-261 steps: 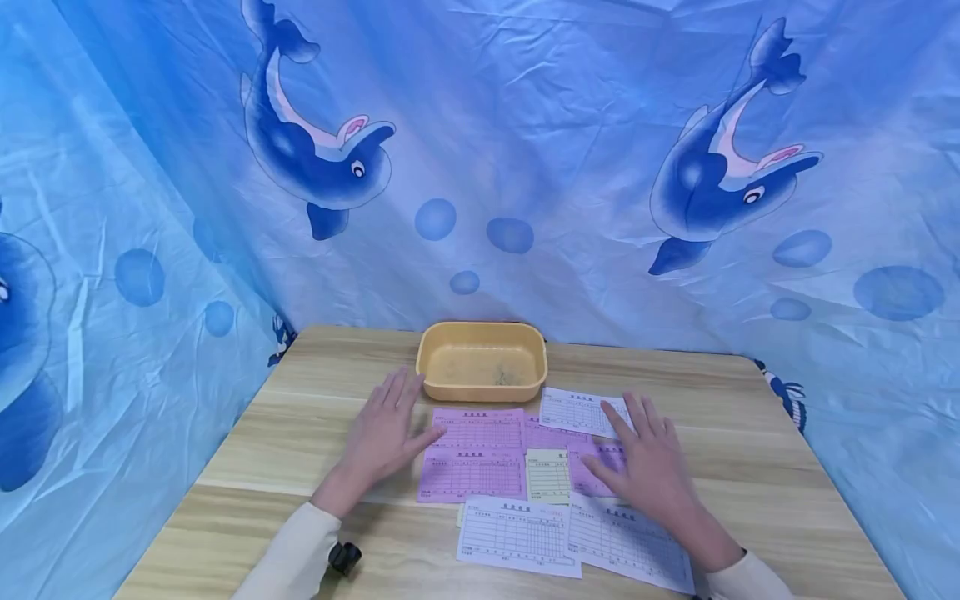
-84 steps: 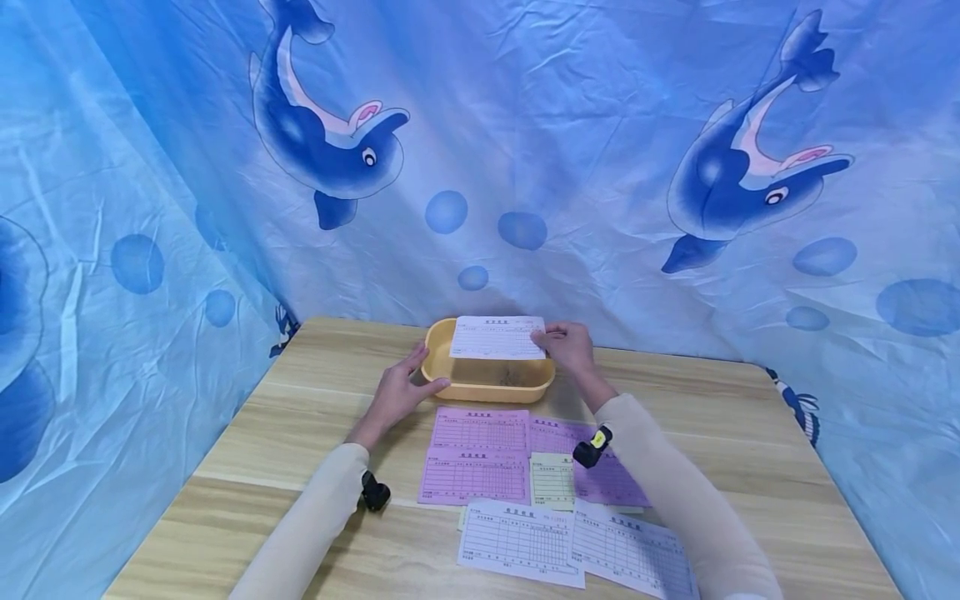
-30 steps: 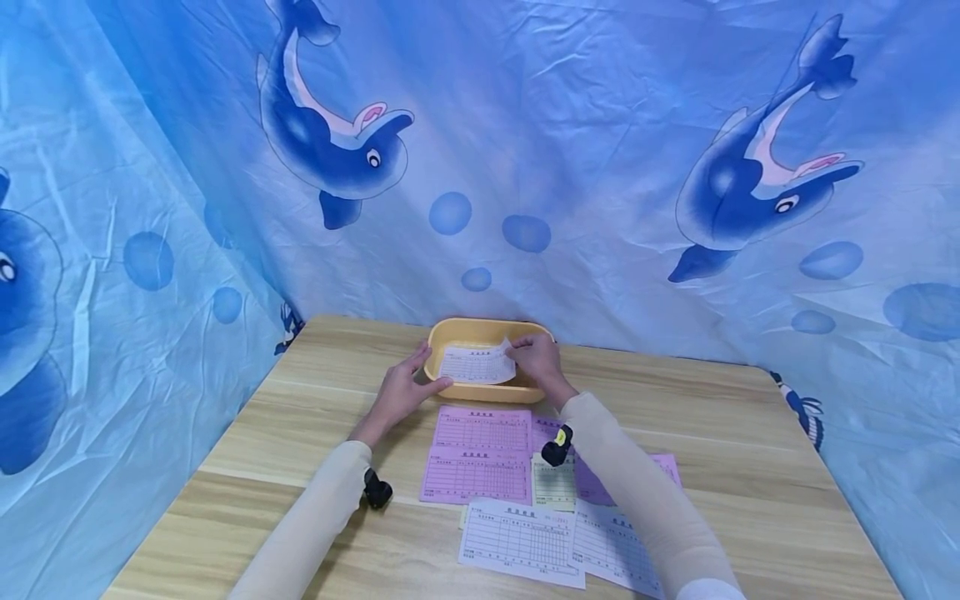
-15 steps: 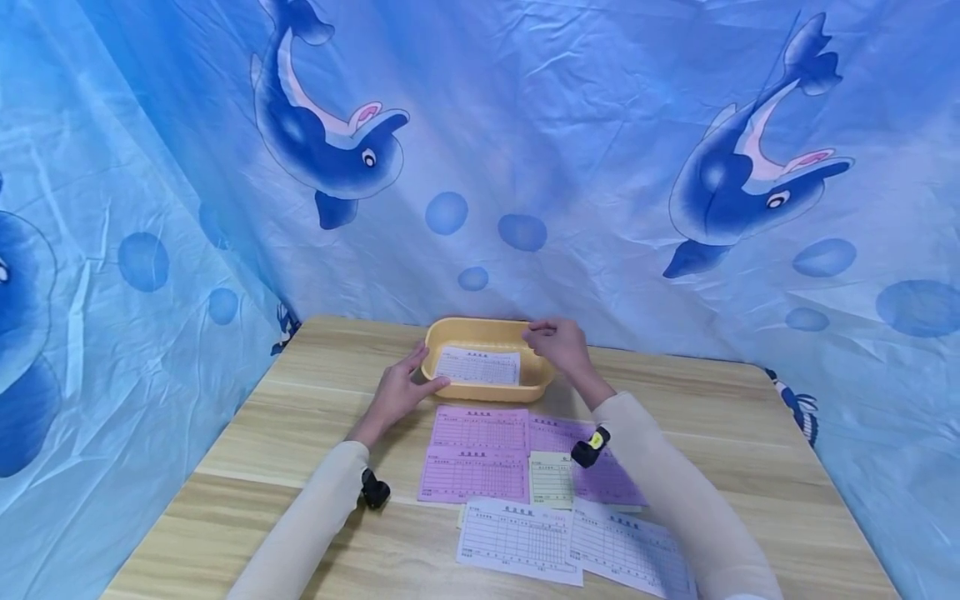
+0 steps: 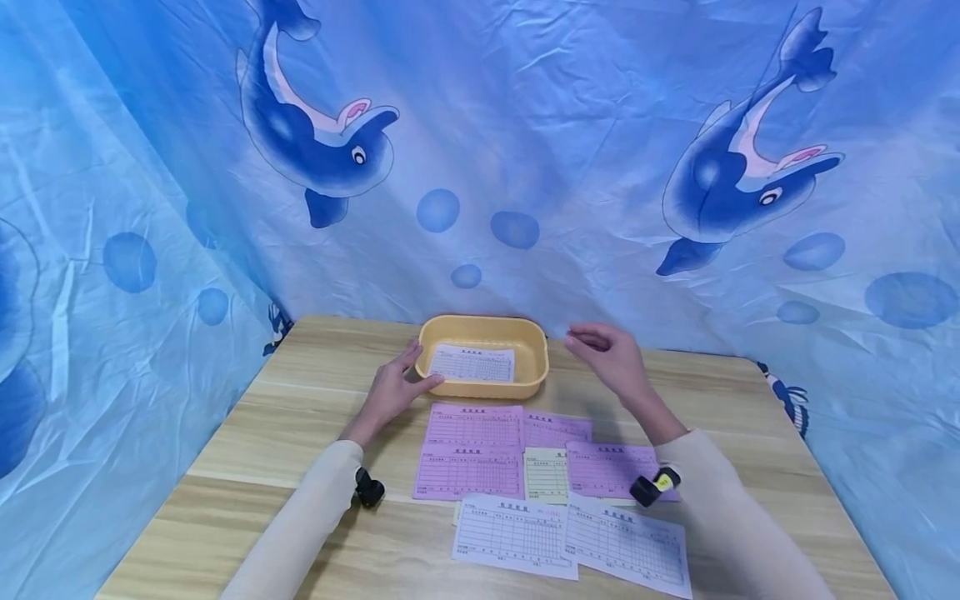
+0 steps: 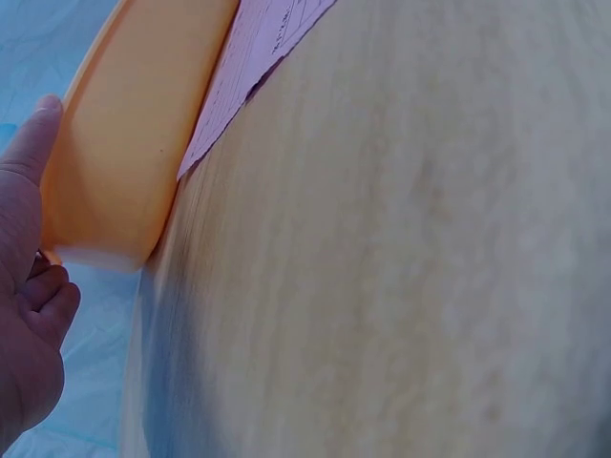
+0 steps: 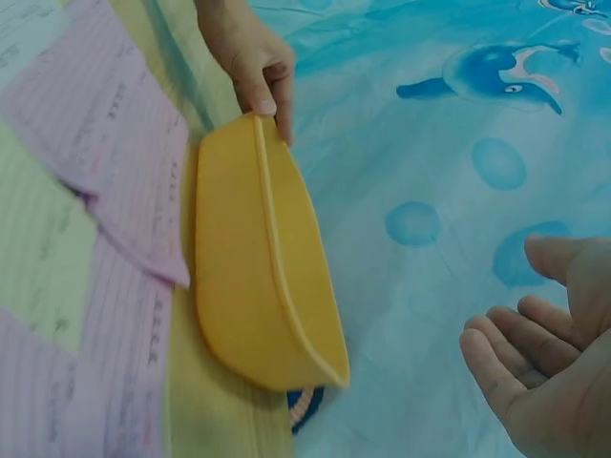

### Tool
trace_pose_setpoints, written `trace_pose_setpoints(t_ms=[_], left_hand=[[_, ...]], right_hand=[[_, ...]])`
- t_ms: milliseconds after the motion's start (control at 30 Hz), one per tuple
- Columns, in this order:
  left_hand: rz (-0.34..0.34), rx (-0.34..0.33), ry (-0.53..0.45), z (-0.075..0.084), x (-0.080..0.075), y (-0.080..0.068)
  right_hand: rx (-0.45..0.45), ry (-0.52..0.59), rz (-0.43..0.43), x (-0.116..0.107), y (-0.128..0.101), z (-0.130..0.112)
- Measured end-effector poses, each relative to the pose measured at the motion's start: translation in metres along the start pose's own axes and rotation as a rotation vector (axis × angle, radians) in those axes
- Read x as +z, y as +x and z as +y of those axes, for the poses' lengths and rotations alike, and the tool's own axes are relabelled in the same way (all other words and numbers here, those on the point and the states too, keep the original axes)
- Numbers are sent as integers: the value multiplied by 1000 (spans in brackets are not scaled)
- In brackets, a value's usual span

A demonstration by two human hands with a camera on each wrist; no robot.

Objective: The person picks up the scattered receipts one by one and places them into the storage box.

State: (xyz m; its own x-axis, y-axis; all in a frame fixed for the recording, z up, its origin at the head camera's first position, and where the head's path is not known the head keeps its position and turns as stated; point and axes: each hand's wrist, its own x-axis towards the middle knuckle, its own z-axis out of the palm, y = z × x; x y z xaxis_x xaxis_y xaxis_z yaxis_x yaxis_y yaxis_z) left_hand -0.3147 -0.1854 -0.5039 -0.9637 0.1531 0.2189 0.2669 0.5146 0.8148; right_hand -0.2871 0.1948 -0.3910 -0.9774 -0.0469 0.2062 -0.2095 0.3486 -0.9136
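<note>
A yellow plastic basin [image 5: 483,391] stands at the table's back edge, and one white form slip [image 5: 474,364] lies flat inside. My left hand [image 5: 390,392] holds the basin's left end; in the right wrist view, the thumb and fingers of that left hand [image 7: 250,57] sit on either side of the rim. To the right of the basin, my right hand [image 5: 611,358] hovers above the table with loosely bent fingers and nothing in them. Pink slips [image 5: 468,472], a pale green slip [image 5: 546,477] and two white slips [image 5: 516,535] lie overlapping in front of the basin.
The wooden table [image 5: 262,450] backs onto a blue curtain [image 5: 480,150] printed with dolphins. Bare wood shows left and right of the slips. A black wrist camera [image 5: 369,487] is strapped at the left wrist and another [image 5: 655,487] at the right.
A white slip went from the table into the basin; the right hand let it go and has moved right, out of the basin. The left hand has stayed on the basin's left end.
</note>
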Motion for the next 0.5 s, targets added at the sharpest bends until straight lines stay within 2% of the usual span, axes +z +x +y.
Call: trace_pose_setpoints(t_ms=[100, 367, 500], left_hand=[[-6, -5, 10, 0, -1, 0], [-7, -22, 18, 0, 0, 1], [-6, -20, 6, -1, 0, 2]], right_hand=[[-11, -10, -14, -15, -13, 6], [-21, -237, -12, -47, -47, 30], [-21, -297, 10, -58, -65, 46]])
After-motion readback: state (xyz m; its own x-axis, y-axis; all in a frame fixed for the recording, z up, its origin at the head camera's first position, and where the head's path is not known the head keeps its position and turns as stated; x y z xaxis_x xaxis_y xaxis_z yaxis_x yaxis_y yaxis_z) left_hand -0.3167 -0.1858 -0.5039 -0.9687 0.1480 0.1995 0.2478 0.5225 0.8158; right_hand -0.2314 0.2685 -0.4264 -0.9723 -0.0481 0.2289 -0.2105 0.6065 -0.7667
